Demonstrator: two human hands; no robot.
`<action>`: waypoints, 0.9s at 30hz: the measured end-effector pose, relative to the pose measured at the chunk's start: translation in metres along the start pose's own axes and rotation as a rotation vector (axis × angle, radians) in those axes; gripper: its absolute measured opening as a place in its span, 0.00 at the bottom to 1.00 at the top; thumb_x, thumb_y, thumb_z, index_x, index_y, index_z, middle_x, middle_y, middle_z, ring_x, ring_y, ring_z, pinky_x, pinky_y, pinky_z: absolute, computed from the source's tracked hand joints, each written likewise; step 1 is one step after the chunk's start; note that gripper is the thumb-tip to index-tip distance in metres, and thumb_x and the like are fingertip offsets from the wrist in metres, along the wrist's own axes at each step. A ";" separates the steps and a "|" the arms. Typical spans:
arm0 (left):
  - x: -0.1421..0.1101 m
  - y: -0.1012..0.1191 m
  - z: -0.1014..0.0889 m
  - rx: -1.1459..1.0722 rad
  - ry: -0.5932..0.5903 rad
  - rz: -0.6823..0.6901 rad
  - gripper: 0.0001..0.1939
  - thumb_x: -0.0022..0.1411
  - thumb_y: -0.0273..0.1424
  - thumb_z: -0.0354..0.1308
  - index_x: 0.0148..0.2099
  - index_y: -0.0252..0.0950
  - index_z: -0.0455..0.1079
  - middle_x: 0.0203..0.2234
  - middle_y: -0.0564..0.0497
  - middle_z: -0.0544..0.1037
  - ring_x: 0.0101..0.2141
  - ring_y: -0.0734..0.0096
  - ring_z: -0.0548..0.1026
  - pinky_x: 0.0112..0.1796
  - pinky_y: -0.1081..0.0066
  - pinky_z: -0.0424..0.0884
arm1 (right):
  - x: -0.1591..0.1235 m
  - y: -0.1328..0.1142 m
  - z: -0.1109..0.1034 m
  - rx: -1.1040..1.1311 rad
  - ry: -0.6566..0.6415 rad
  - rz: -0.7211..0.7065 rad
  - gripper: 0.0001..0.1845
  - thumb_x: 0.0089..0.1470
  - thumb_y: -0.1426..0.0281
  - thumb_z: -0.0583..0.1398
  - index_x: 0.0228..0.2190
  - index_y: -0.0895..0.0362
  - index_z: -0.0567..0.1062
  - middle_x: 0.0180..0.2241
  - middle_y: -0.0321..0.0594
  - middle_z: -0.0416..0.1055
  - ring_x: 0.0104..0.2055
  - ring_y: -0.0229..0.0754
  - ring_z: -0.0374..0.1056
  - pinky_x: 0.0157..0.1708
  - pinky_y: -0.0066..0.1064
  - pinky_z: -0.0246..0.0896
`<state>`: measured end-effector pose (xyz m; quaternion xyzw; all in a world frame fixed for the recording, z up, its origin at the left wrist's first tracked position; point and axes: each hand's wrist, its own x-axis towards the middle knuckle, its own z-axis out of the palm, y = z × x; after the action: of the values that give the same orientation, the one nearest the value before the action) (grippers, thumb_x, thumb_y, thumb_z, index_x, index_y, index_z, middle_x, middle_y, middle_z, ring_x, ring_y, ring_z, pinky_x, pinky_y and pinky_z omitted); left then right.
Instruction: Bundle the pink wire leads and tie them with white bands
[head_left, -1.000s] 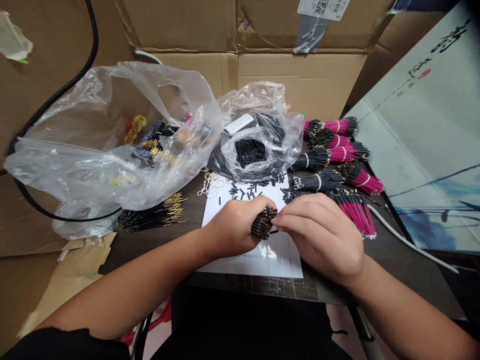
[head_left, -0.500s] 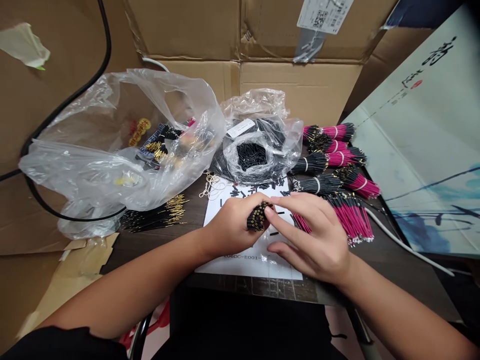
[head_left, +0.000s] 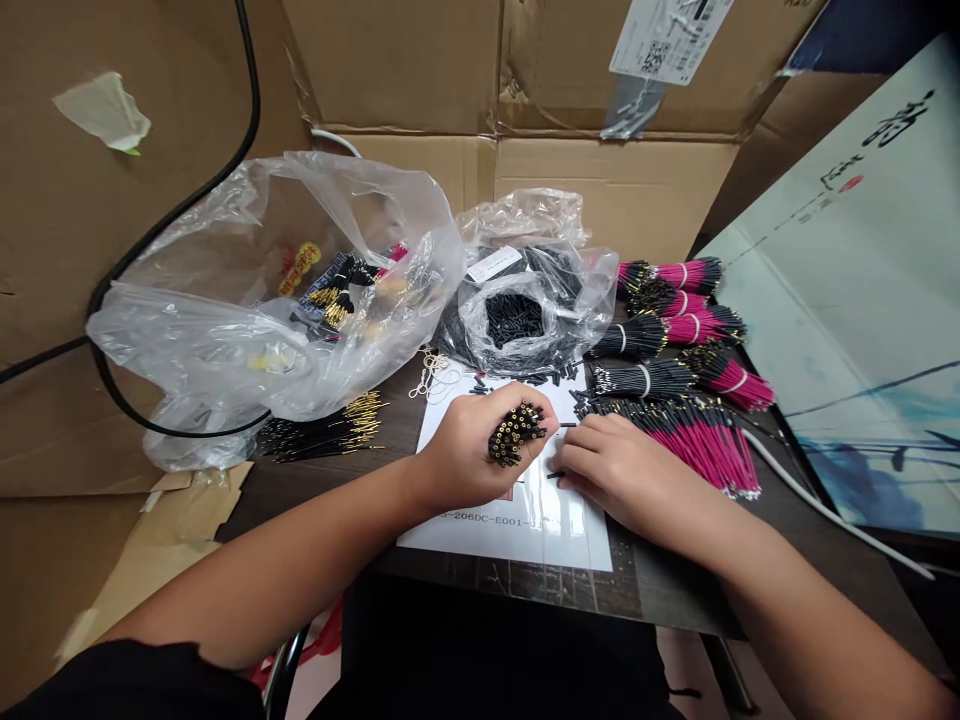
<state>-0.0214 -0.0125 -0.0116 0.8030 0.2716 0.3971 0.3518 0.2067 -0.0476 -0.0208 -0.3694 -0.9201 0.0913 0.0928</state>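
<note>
My left hand (head_left: 459, 450) is wrapped round a bundle of black wires (head_left: 516, 434), whose gold-ringed ends face up towards me. To its right, my right hand (head_left: 611, 462) is low over a white printed sheet (head_left: 510, 540). Its fingers are curled together, with the fingertips at short black tubes (head_left: 568, 425) lying on the sheet. Whether a tube is pinched between them is hidden. More loose black tubes lie along the sheet's far edge, before a clear plastic bag (head_left: 514, 318) full of such tubes.
Pink-and-black wire bundles (head_left: 694, 325) and loose pink wires (head_left: 712, 445) lie at the right. On the left are a big clear bag (head_left: 195, 330) with wires inside, gold-tipped black wires (head_left: 322, 430) and a black cable (head_left: 251, 110). Cardboard (head_left: 420, 60) stands behind.
My right hand has left the wire ends of the bundle and gone down and right to the sheet, its fingers now curled. My left hand keeps hold of the bundle. The view has shifted slightly.
</note>
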 end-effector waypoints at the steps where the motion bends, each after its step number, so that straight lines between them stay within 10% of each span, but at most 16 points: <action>1: 0.001 0.000 0.000 0.019 0.009 0.020 0.05 0.63 0.27 0.59 0.42 0.36 0.69 0.32 0.51 0.79 0.26 0.76 0.76 0.31 0.76 0.73 | 0.001 -0.002 0.004 -0.024 -0.009 -0.006 0.04 0.62 0.70 0.60 0.37 0.56 0.75 0.36 0.40 0.72 0.38 0.44 0.62 0.36 0.35 0.51; 12: -0.001 -0.001 0.003 0.047 0.019 0.020 0.06 0.62 0.26 0.59 0.43 0.37 0.69 0.32 0.52 0.79 0.25 0.77 0.76 0.29 0.77 0.73 | 0.004 -0.009 0.008 0.036 0.114 -0.008 0.08 0.64 0.77 0.53 0.35 0.60 0.71 0.32 0.43 0.71 0.35 0.42 0.61 0.35 0.34 0.60; 21: 0.000 0.003 0.007 -0.171 -0.064 -0.250 0.07 0.66 0.35 0.58 0.42 0.37 0.68 0.21 0.56 0.74 0.17 0.75 0.73 0.20 0.75 0.70 | 0.000 -0.010 -0.032 0.102 0.777 0.252 0.11 0.55 0.80 0.64 0.39 0.54 0.76 0.36 0.38 0.76 0.39 0.41 0.72 0.41 0.35 0.67; 27: 0.008 0.008 0.012 -0.350 -0.172 -0.443 0.09 0.65 0.37 0.59 0.38 0.36 0.70 0.19 0.59 0.68 0.17 0.78 0.69 0.20 0.76 0.68 | 0.006 -0.028 -0.053 0.072 0.693 0.118 0.11 0.57 0.80 0.61 0.41 0.54 0.77 0.38 0.38 0.77 0.40 0.39 0.72 0.41 0.34 0.68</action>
<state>-0.0063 -0.0159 -0.0068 0.6820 0.3369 0.2820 0.5847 0.1963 -0.0575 0.0372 -0.4273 -0.8073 -0.0020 0.4072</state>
